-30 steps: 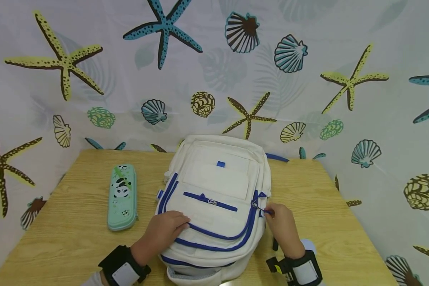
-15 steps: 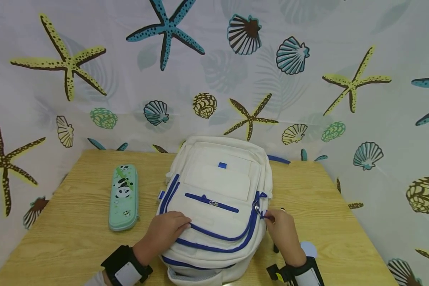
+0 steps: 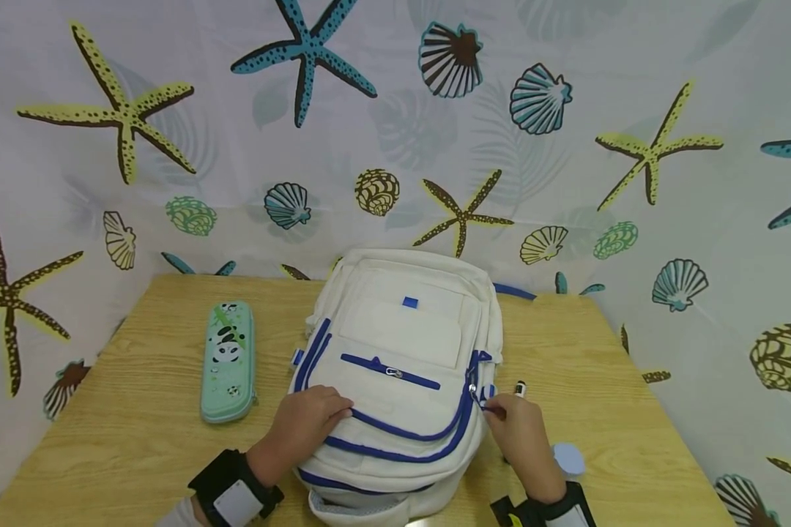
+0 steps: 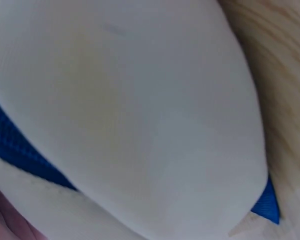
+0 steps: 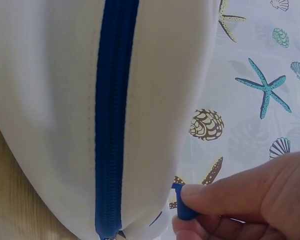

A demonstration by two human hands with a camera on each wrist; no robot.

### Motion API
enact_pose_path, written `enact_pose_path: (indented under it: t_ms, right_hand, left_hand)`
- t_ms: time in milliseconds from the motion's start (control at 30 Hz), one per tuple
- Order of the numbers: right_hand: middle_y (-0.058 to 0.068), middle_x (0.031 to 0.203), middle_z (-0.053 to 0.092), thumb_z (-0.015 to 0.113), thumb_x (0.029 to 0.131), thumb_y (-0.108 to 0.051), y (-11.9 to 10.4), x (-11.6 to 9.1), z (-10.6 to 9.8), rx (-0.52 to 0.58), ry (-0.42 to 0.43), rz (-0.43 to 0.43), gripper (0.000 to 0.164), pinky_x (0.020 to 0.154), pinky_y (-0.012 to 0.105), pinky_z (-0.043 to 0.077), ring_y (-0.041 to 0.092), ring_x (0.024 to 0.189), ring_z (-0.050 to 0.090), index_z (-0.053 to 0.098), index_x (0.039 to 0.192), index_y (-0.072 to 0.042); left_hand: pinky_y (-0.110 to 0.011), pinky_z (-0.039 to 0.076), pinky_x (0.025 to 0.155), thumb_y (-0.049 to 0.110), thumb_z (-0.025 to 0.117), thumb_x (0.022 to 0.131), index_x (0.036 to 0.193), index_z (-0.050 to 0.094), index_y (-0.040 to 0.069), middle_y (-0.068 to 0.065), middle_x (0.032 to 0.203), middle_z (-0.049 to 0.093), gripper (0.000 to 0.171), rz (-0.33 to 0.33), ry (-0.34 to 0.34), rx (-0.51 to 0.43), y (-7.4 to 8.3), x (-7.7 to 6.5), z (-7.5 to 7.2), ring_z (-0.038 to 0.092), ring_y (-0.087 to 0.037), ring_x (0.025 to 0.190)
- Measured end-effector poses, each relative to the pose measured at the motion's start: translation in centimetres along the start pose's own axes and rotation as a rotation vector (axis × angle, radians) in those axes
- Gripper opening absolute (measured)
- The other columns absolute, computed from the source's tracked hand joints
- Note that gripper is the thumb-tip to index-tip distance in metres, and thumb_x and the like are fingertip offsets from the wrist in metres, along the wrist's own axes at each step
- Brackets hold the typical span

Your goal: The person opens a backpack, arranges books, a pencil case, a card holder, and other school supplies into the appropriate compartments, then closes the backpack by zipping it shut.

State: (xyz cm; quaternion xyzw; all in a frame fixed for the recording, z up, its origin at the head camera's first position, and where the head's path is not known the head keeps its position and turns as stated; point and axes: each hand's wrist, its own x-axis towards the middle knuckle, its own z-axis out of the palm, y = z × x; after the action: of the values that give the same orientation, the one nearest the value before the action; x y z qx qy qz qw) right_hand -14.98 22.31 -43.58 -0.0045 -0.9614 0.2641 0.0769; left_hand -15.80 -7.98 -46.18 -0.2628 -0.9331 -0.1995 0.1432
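Observation:
A white backpack (image 3: 395, 329) with blue zippers lies front side up on the wooden table. At its right side my right hand (image 3: 517, 432) pinches a blue zipper pull (image 5: 186, 204) between thumb and fingers. The metal slider (image 3: 472, 389) sits on the curved blue zipper there. My left hand (image 3: 308, 424) rests on the lower left of the backpack's front, its fingertips beside the zipper line. Only a bit of that hand shows in the left wrist view, where white fabric and a blue zipper strip (image 4: 27, 152) fill most of the picture.
A mint green pencil case (image 3: 227, 362) with pandas lies left of the backpack. Behind my right hand are the end of a pen-like object (image 3: 520, 389) and a pale blue round thing (image 3: 570, 460). A patterned cloth (image 3: 395, 132) hangs at the table's back edge.
My right hand has drawn the zipper slider a little way down the right side. More of the pen-like object shows behind it. My left hand has stayed on the bag.

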Motion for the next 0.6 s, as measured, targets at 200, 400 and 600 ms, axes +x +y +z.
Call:
enact_pose_path:
  t_ms: [200,400,600]
  right_hand:
    - [0.006,0.066,0.063,0.069,0.069,0.004,-0.1,-0.5,-0.1,0.008,-0.005,-0.017,0.006,0.051,0.024,0.045,0.012,0.059,0.054,0.068,0.073,0.001]
    - [0.006,0.066,0.064,0.069,0.069,0.004,-0.2,-0.8,-0.2,0.010,-0.012,-0.015,0.006,0.051,0.023,0.045,0.012,0.059,0.055,0.068,0.073,0.000]
    - [0.006,0.067,0.064,0.069,0.069,0.003,-0.3,-1.3,-0.3,0.025,-0.035,-0.007,0.006,0.052,0.022,0.046,0.011,0.061,0.056,0.068,0.073,-0.001]
  left_hand:
    - [-0.020,0.046,0.058,0.023,0.066,0.078,0.083,0.070,0.020,0.012,0.071,0.063,0.007,-0.016,-0.005,0.011,0.0,0.1,0.1,0.058,-0.003,0.067]
    - [-0.020,0.046,0.058,0.023,0.066,0.078,0.084,0.070,0.020,0.012,0.072,0.063,0.007,-0.019,-0.010,0.020,0.0,0.1,0.1,0.058,-0.003,0.067]
    - [-0.019,0.046,0.058,0.024,0.066,0.079,0.083,0.070,0.021,0.012,0.071,0.062,0.007,-0.024,-0.016,0.030,0.1,0.1,0.0,0.058,-0.003,0.067]
